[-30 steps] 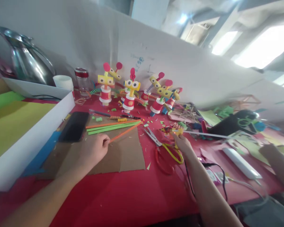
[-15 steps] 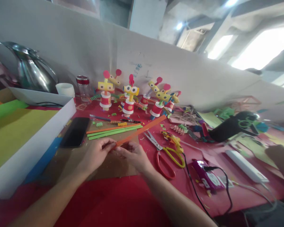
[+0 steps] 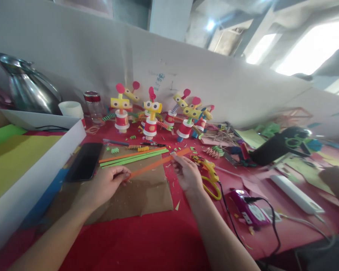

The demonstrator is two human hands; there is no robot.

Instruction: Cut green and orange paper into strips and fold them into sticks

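A long orange paper strip (image 3: pixel 151 166) stretches between my hands, slanting up to the right above a brown board (image 3: pixel 147 195). My left hand (image 3: pixel 110 184) pinches its lower left end. Further along, toward the right end, my right hand (image 3: pixel 188 173) has its fingers closed on the strip, and a short length sticks out beyond them. Green paper strips (image 3: pixel 132 158) and another orange strip lie just behind. Scissors (image 3: pixel 211 188) rest under and beside my right hand; only a yellow handle loop shows. A yellow glue gun (image 3: pixel 210 169) lies just right of that hand.
Several paper-cup figures (image 3: pixel 151 126) stand along the back wall. On the left are a black phone (image 3: pixel 84 162), a white box (image 3: pixel 36 169) of coloured paper and a steel jug (image 3: pixel 28 86). A purple device (image 3: pixel 250 209) with cables, a power strip (image 3: pixel 296 194) and another person's hand (image 3: pixel 335 180) are at right.
My hands have moved apart along the orange strip. The right hand slid right toward its far end and now covers most of the scissors. The view has shifted slightly.
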